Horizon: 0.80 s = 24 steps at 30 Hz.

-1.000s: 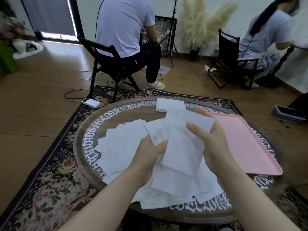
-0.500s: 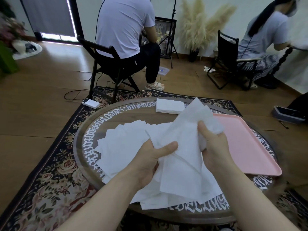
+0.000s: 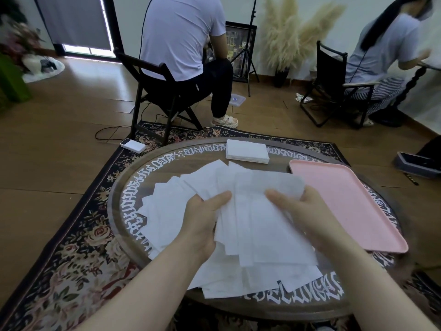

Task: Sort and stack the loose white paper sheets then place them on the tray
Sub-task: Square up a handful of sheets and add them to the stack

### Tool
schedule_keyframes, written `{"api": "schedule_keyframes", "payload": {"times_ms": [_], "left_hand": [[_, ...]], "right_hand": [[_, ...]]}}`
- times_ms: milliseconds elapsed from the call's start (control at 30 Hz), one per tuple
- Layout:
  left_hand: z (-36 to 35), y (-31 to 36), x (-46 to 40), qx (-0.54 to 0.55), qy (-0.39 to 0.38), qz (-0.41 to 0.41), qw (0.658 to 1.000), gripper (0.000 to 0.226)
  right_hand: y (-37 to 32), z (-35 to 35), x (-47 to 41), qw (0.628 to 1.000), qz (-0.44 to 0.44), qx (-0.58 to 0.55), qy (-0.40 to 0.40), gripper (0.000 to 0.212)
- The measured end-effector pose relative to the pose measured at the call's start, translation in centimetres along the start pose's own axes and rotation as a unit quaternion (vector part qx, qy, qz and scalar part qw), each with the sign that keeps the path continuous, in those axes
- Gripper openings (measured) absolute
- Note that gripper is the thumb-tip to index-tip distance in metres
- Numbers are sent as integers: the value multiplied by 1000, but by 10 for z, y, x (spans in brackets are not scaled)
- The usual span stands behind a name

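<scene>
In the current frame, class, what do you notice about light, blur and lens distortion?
Head view: daylight glares under the window blind and sheens on the wood floor; the wide lens bows the round table's rim; the held paper sheets between the left hand and right hand are soft with motion blur, while the neat stack and pink tray stay crisp.

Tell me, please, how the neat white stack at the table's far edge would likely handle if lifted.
The squared stack of sheets probably lifts light. Sheets like those sagging in the left hand and right hand look floppy, so it may droop unsupported and could slide apart.
</scene>
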<state>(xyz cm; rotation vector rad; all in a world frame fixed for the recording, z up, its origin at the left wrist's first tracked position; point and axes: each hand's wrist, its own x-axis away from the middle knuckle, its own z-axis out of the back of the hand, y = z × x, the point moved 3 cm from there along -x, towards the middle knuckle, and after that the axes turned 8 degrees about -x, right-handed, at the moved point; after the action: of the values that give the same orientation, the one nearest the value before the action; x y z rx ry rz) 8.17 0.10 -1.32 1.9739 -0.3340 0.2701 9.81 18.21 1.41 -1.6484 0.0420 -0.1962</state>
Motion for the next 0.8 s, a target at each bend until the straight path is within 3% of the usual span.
{"api": "schedule_keyframes", "payload": {"times_ms": [167, 400, 567, 633, 700, 800], "left_hand": [[-4, 1, 4, 3, -28, 0, 1000, 27], [3, 6, -1, -52, 38, -60, 996, 17], [6, 12, -3, -70, 50, -96, 992, 19], [7, 12, -4, -73, 48, -100, 991, 17], [8, 12, -5, -80, 45, -104, 990, 14], [7, 13, -4, -84, 37, -112, 989, 14]], "right_hand": [[9, -5, -4, 1000, 8, 27, -9, 14], [4, 4, -3, 999, 30, 26, 13, 15], [-14, 19, -2, 983, 134, -52, 110, 8], [-20, 16, -1, 978, 143, -129, 83, 16], [-17, 6, 1, 980, 93, -176, 20, 25], [-5, -9, 7, 993, 31, -104, -47, 24]]}}
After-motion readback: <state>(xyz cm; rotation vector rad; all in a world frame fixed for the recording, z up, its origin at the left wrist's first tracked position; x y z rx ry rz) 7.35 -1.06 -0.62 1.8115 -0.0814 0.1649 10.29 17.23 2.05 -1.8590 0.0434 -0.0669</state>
